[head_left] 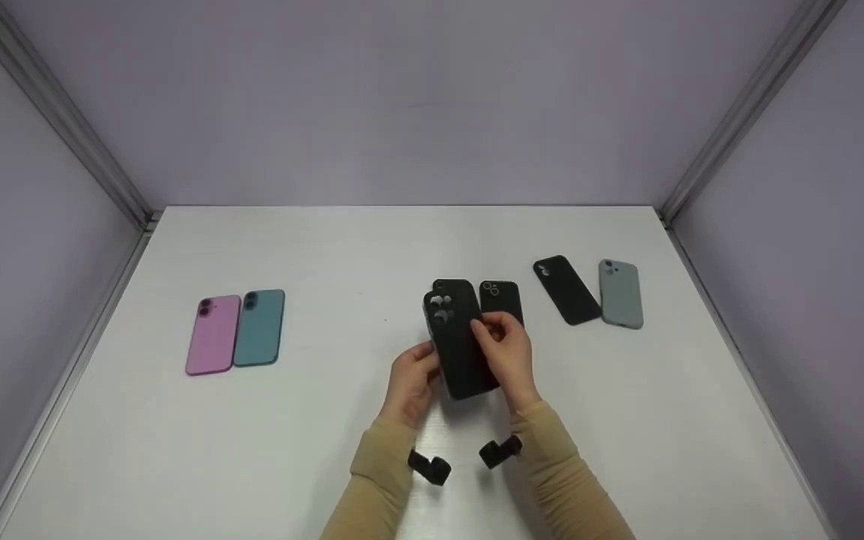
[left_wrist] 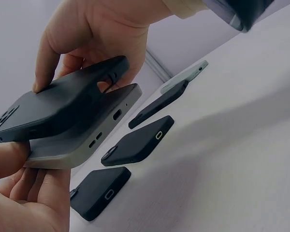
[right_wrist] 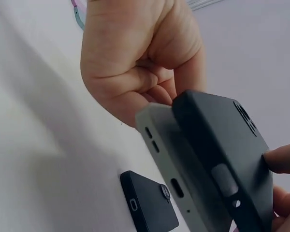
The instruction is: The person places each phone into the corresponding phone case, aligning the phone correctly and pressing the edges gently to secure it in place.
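Observation:
In front of me a black phone case (head_left: 464, 360) lies over the back of a phone (left_wrist: 70, 157) with a pale frame. The two are slightly apart at the port end, and the case tilts away. My left hand (head_left: 408, 384) grips the phone from the left, its fingers under it in the left wrist view. My right hand (head_left: 508, 356) pinches the case by its right side, thumb on its back. Just behind them lie two black cased phones or cases, one (head_left: 452, 284) partly covered by the held case, the other (head_left: 501, 296) partly by my right hand.
Farther right on the white table (head_left: 372, 247) are a slanted black case or cased phone (head_left: 567, 291) and a grey-green one (head_left: 621, 294). At left, a pink phone or case (head_left: 213, 335) touches a teal one (head_left: 259, 328). Walls stand behind and on both sides.

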The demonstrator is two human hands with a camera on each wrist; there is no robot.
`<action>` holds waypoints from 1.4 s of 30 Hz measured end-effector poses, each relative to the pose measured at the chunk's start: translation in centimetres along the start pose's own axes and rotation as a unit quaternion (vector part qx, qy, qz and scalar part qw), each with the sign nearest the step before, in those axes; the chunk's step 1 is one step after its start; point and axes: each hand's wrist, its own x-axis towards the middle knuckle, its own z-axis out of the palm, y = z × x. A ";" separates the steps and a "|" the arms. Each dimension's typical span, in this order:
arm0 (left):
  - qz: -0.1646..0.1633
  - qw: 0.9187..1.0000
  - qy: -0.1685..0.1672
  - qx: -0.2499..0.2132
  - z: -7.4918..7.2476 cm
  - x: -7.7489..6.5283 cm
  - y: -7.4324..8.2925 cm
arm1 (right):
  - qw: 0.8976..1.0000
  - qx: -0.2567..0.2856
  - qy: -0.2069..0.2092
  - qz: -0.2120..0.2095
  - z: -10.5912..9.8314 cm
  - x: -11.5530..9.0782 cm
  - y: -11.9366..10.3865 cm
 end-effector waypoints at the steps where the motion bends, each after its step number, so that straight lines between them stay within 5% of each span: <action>1: -0.001 1.000 -0.001 -0.001 0.0 0.0 0.0 | 1.000 -0.013 0.002 -0.006 0.0 0.0 0.1; 9: -0.020 1.000 -0.005 -0.016 0.0 0.1 -0.1 | 0.996 -0.088 0.005 -0.029 0.0 0.0 0.2; 25: -0.010 0.999 -0.024 -0.041 0.0 -0.1 0.3 | 0.993 -0.109 -0.012 -0.051 -0.2 0.1 0.5; 35: -0.015 0.999 -0.027 -0.039 -0.2 0.0 0.3 | 0.995 -0.033 -0.071 0.053 -0.5 0.7 0.5; 42: -0.014 0.999 -0.025 -0.025 -0.5 0.2 0.6 | 0.974 0.057 -0.156 0.152 -1.6 1.6 0.9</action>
